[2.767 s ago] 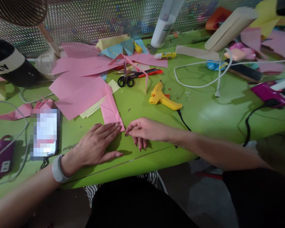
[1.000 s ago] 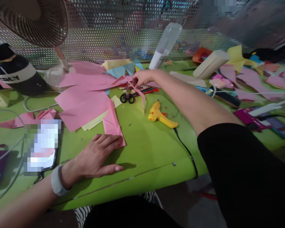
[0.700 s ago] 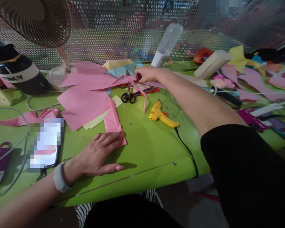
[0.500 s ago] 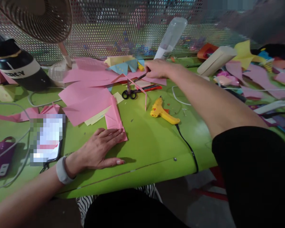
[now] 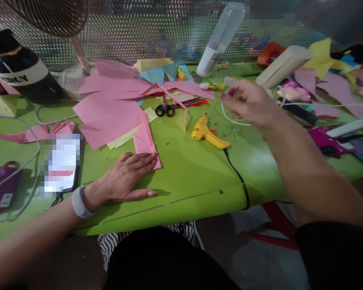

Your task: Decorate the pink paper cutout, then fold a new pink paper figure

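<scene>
My left hand lies flat on the green table, its fingertips resting on the lower end of a folded pink paper strip. The thumb is stretched out to the side on the tabletop. My right hand is raised over the right part of the table, fingers curled together and slightly blurred. Whatever may be between those fingers is hidden. Below and left of it lies a yellow glue gun. Black-handled scissors and a yellow glue stick lie further back.
Pink paper sheets cover the back left. A phone lies left of my left hand, near a dark bottle and a fan. A leaning clear bottle, a white cable and paper scraps fill the back right.
My right hand reached to the tools behind the scissors, lifted a thin dark stick there, then drew back to the right. The stick is no longer visible. My left hand stays on the pink strip.
</scene>
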Tool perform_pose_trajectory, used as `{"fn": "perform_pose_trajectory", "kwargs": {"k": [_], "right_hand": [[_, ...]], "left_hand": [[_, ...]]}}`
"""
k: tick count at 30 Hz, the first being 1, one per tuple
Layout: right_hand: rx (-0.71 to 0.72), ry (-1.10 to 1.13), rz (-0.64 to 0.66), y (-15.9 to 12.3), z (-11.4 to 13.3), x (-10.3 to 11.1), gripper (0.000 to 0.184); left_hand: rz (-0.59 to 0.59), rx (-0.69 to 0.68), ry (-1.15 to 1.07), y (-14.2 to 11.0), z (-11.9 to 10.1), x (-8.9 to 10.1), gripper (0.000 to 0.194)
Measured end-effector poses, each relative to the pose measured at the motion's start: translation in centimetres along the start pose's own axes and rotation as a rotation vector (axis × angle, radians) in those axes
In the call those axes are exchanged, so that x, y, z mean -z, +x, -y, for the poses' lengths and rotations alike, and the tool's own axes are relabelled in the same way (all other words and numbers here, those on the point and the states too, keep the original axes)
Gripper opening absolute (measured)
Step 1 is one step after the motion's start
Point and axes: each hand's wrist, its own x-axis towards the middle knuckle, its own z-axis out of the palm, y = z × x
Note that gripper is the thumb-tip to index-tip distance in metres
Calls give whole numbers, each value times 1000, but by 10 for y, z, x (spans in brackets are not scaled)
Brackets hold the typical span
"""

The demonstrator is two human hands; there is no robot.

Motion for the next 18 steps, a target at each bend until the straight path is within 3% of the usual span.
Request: {"fn": "perform_pose_trajectory", "kwargs": {"k": [3,6,11,18], "right_hand": [[-40,171,235,-50,19,-23,45],[-32,219,424,-78,29,-46,52],[-100,285,516,-82,20,-66,51],[-194,261,635,-82,14,-60,47]], "left_hand": [[10,-1,14,0,0,0,82],[14,-1,49,-1,1,-2,84],[-1,-22,78,-1,3,-4,83],[12,-10,69,-1,4,-3,85]]}}
